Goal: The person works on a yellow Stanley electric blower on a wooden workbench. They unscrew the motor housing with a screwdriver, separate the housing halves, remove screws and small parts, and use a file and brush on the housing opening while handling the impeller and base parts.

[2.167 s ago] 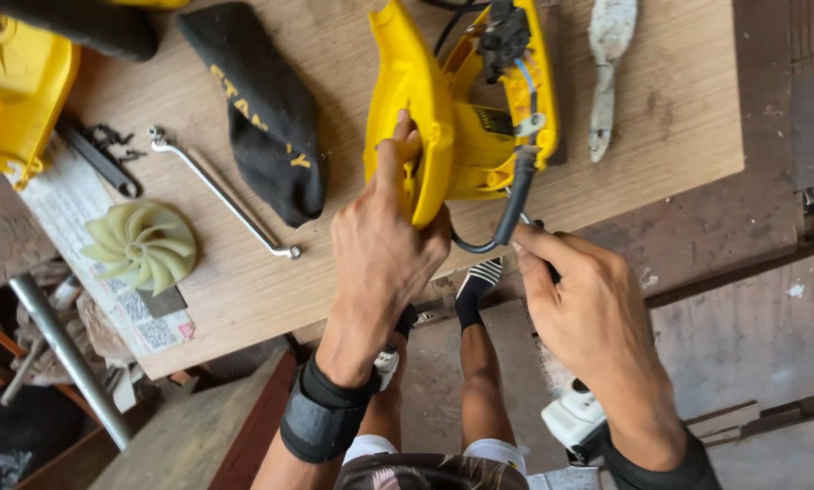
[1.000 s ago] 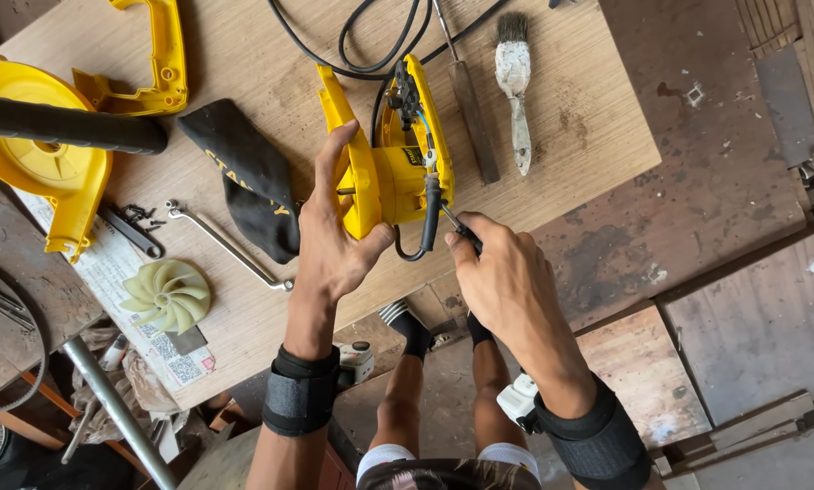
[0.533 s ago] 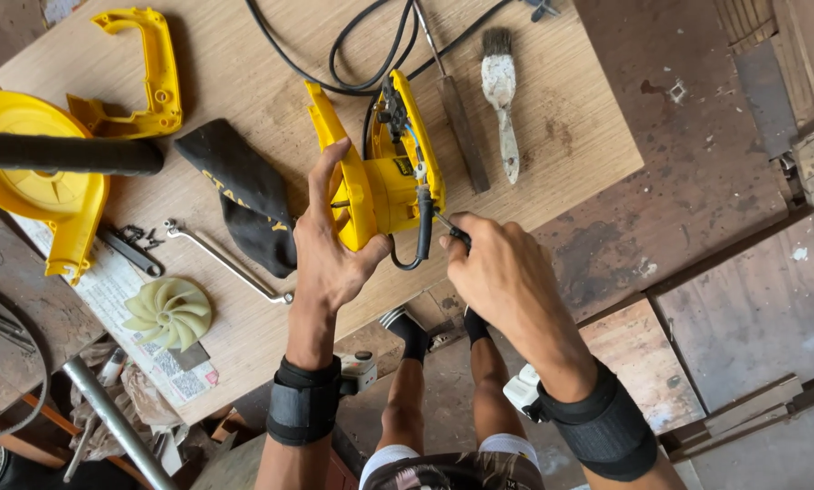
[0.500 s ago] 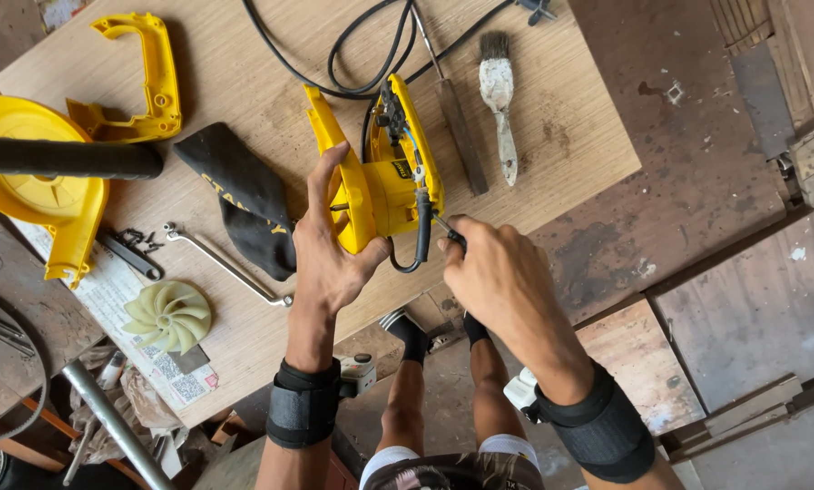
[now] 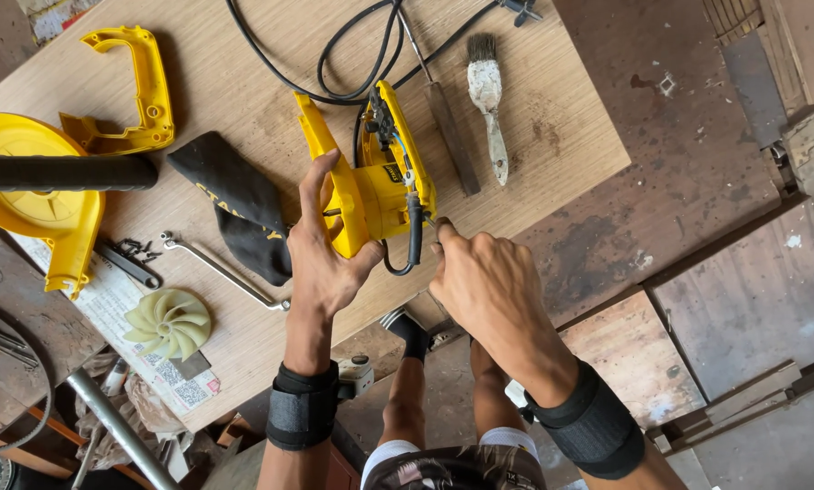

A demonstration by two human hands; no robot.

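While the wooden counter (image 5: 552, 136) carries the loose parts, the opened yellow plastic tool housing (image 5: 366, 181) sits near its front edge, left hand (image 5: 321, 259) grip clamped on it for steadiness; right hand (image 5: 484, 286) pinches closed by the black cord (image 5: 413, 231), contents hidden.

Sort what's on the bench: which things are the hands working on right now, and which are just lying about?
In hand:
left hand gripping the yellow housing
right hand at the black cord on the housing's near end

Lying about:
brush
chisel
black bag
wrench
fan wheel
yellow handle
yellow casing
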